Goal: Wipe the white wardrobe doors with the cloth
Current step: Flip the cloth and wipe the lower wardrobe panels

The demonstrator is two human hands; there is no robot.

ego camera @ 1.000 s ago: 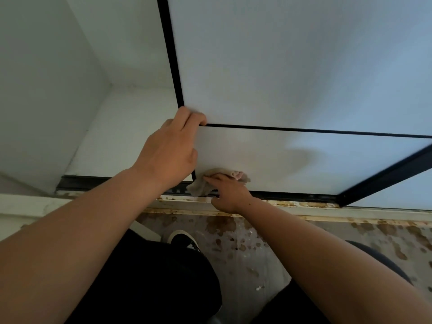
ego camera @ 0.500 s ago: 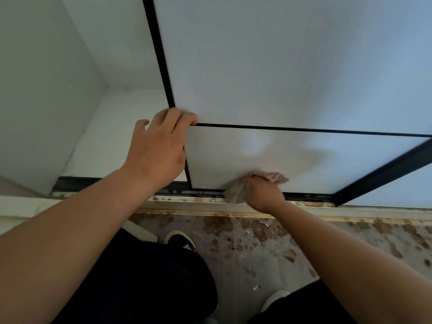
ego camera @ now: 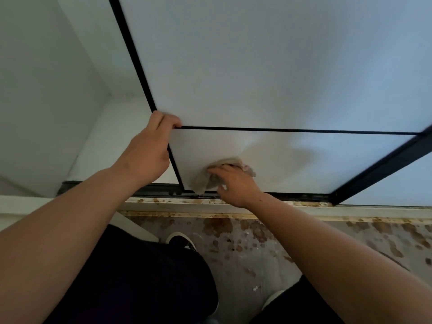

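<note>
Pressing a crumpled beige cloth (ego camera: 202, 183) against the wardrobe door (ego camera: 304, 157), the right hand (ego camera: 236, 183) lies fairly flat. Its fingers reach out over the fabric rather than clenching round it. The cloth sits low on the door's lower white panel, near the bottom-left corner. Its lower end hangs down to the dark bottom track (ego camera: 112, 189). Part of the fabric shows beyond the fingertips, bunched up.

The left hand (ego camera: 147, 153) grasps the same door by its left edge. Its fingers are hooked round the black frame (ego camera: 131, 50) at the point where the thin horizontal bar meets the upright.

A faint grey shadow lies on the panel to the right of the cloth. A second door (ego camera: 418, 181) stands at the far right, behind a slanting black frame member.

Below the track the sill is stained brown, and the floor (ego camera: 245, 249) is blotched with brown marks. A dark shoe (ego camera: 181, 242) with a white rim rests on the floor between the forearms, near the person's dark trousers.
</note>
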